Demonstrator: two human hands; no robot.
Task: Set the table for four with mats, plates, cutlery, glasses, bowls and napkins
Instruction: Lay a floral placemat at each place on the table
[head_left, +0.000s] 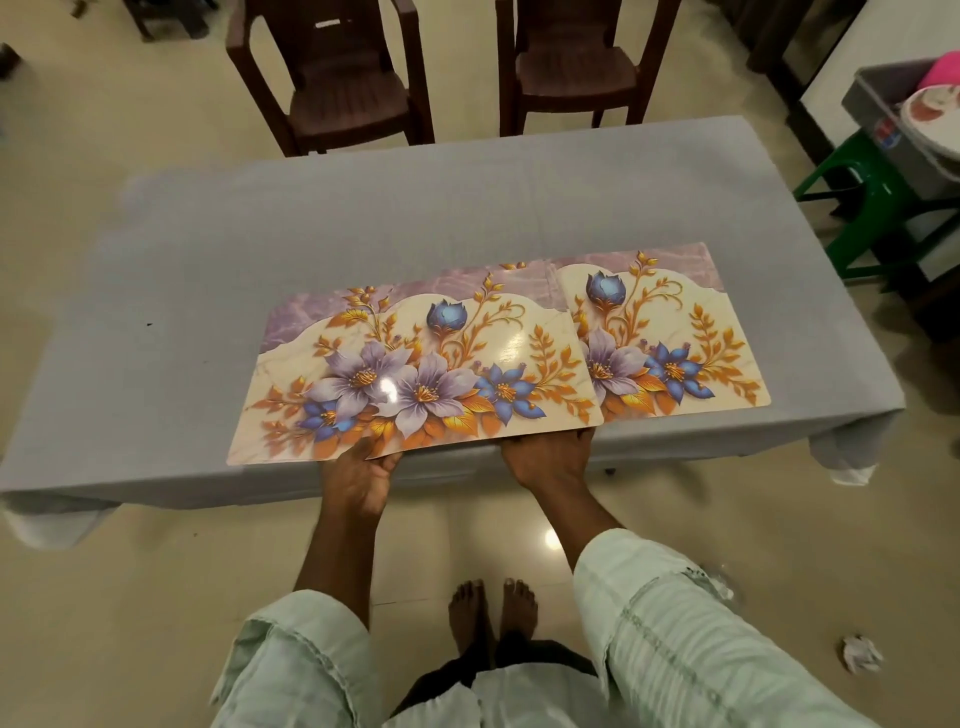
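Observation:
Floral place mats with purple and blue flowers lie near the front edge of the grey-clothed table (363, 218). One mat (675, 332) lies flat at the right. Left of it, overlapping mats (415, 364) fan out, the top one skewed over a lower one (270, 410). My left hand (358, 478) grips the front edge of these overlapping mats, with fingers tucked between them. At the top mat's front right corner, my right hand (545, 457) holds the edge, its fingers hidden beneath.
Two dark brown plastic chairs (337, 78) (571, 67) stand at the table's far side. At the right, a grey tub (893, 135) with plates sits on a green stool (862, 208). Crumpled paper (860, 653) lies on the tiled floor.

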